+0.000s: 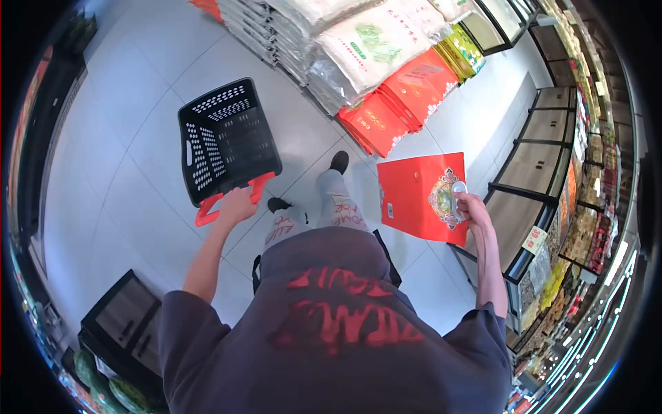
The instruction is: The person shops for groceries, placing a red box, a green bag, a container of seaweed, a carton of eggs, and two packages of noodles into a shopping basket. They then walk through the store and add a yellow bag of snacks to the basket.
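My left hand (238, 205) is wrapped round the red handle (261, 183) of a black plastic shopping basket (200, 150) with perforated walls. The basket is in front of me to the left, over the tiled floor, and its dark inside shows from above. On the other side, my right hand (473, 208) grips the white carry handle (459, 188) of a flat red package (412, 194). An ornate printed medallion and a small white label mark this package. It hangs beside my right leg, above the floor.
Ahead stands a stack of white plastic sacks (376, 45), with red packages (376, 123) and a yellow-green package (460, 54) along its side. Shelving with wooden boards (541, 159) runs along the right. A dark crate-like stand (127, 314) and watermelons (127, 395) sit at lower left.
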### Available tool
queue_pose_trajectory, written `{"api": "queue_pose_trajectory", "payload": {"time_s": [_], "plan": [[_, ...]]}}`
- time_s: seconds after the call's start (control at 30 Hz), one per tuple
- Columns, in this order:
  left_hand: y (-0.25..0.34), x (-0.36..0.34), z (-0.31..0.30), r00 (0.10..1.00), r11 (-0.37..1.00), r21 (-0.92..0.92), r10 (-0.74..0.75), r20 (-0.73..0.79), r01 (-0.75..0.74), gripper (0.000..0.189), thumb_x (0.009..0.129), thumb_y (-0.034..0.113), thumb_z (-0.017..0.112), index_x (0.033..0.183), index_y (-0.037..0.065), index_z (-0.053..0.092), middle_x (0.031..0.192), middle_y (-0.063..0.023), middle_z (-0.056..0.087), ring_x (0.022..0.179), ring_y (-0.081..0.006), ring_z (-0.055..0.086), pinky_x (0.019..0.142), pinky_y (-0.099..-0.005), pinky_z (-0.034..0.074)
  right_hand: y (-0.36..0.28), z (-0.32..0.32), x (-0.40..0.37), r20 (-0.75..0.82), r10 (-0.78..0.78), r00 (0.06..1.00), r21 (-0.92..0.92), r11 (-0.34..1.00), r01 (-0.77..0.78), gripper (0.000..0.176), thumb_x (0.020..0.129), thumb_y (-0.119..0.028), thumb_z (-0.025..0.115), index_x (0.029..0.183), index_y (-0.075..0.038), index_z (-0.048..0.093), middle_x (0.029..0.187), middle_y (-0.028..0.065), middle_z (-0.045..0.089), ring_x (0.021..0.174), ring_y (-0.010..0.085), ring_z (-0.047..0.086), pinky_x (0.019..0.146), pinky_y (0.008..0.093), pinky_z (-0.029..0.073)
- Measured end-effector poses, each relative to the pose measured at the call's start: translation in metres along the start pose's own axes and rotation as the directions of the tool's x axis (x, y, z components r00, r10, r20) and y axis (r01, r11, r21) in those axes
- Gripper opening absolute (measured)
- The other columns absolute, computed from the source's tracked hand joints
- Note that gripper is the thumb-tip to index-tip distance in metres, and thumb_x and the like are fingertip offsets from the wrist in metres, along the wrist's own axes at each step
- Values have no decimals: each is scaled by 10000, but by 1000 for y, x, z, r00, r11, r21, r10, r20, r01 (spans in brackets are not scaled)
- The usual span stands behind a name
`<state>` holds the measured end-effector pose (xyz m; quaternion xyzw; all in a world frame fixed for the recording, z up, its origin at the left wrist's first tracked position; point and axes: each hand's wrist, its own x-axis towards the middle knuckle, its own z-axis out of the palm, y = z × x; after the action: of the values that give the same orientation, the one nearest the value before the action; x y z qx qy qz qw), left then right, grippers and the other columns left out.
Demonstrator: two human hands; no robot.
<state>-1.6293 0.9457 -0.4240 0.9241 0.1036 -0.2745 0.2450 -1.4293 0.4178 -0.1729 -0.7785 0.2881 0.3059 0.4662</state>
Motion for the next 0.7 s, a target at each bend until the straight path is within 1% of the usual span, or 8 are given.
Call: {"api": "queue_pose_trajectory", "payload": {"time_s": [0.1,0.23,0.37,0.43,0.5,0.57,0.6,0.7], "plan": [[7,-8,3,995,998,-68,11,-98,-17,273,752,276,677,848,25,724,893,-239,695,885,-400,683,813,-480,557,-26,27,-38,0,-42,999,-138,990,41,264,888,-156,652,682,-149,487,573,-113,306,487,20,258,467,249,166],[14,-21,33,991,997,-76,-41,-131,31,216,728,213,670,794,15,725,796,-211,696,764,-386,699,712,-464,567,-54,75,-80,96,-94,991,-426,896,127,143,860,-116,656,727,-95,609,592,-101,408,503,25,289,484,237,195],[33,-54,46,964,989,-144,-24,-265,-15,175,729,175,651,779,27,730,786,-193,703,771,-340,713,694,-449,564,-71,114,-101,287,-123,950,-511,819,261,93,849,-95,649,767,-51,648,609,-81,452,516,29,318,489,237,206],[40,-68,53,952,982,-185,-27,-305,-31,164,729,168,650,770,30,728,781,-184,705,766,-328,716,689,-444,563,-82,132,-109,439,-115,891,-459,824,333,129,876,-120,647,785,-33,677,616,-83,485,519,20,353,488,233,245],[41,-72,65,959,984,-169,4,-283,-54,223,724,246,701,766,28,726,783,-182,709,793,-332,712,720,-440,558,-97,158,-123,463,-122,878,-506,776,375,109,860,-95,640,774,-39,676,619,-83,480,536,21,362,498,234,255],[41,-77,80,964,979,-194,3,-267,-57,205,719,228,710,735,25,717,777,-180,708,796,-325,709,715,-440,557,-113,190,-135,502,-192,843,-594,632,498,92,839,-80,641,755,-50,666,628,-84,481,559,20,362,509,248,248],[45,-84,87,959,977,-197,18,-283,-76,211,720,230,716,751,21,717,793,-180,710,812,-320,707,717,-438,556,-121,208,-149,544,-179,820,-585,619,524,82,828,-87,641,762,-47,669,636,-87,488,583,13,368,524,241,252],[41,-99,111,907,978,-201,-35,-421,-56,253,717,293,777,748,49,717,774,-161,713,761,-308,718,696,-421,551,-137,237,-155,610,-170,774,-622,501,601,122,839,-130,644,793,-25,685,640,-88,502,591,19,381,548,231,274]]}}
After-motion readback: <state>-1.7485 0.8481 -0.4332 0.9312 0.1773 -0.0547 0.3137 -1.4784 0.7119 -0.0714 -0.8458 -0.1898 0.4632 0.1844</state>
